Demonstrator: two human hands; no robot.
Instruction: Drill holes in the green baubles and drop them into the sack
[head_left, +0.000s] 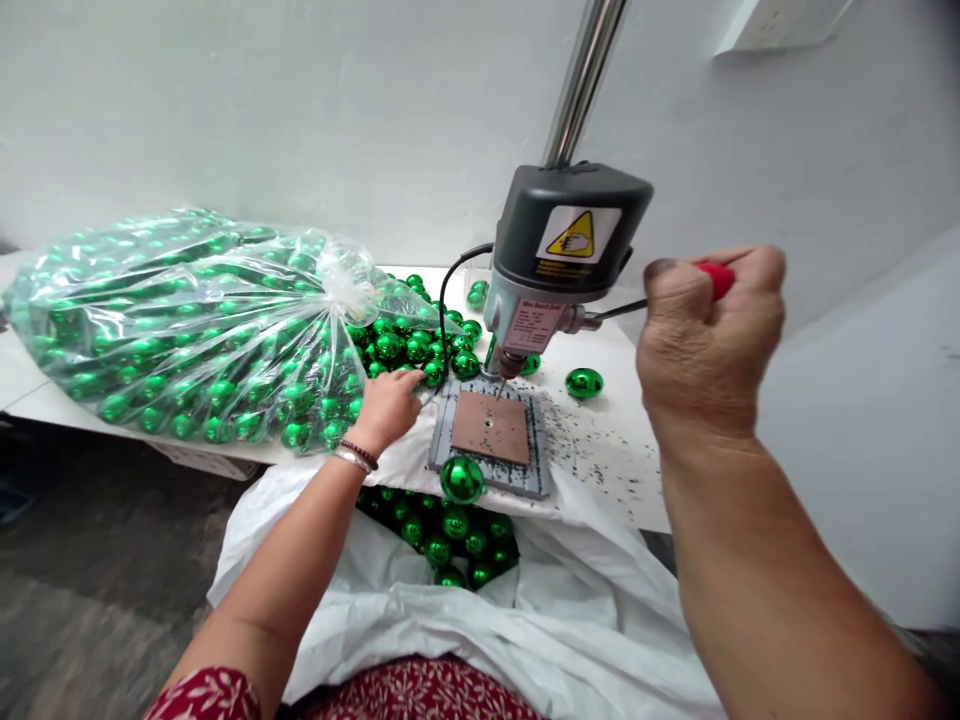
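Note:
My right hand (712,340) is wrapped round the red-knobbed lever (622,308) of a small bench drill press (566,235). Its thin bit hangs above a brown square board (491,425) with a small hole, lying on the grey metal base (442,425). My left hand (390,410) reaches out at the edge of a heap of shiny green balls (418,345), fingers stretched forward, fingertips by one ball (433,372). A single green ball (462,480) appears at the base's front edge; whether it rests there or is falling, I cannot tell.
A large knotted clear bag (187,340) full of green balls covers the table's left side. In front, an open white sack (585,590) holds several more. Dark shavings (600,450) are scattered on the white table right of the base, near a loose ball (584,383).

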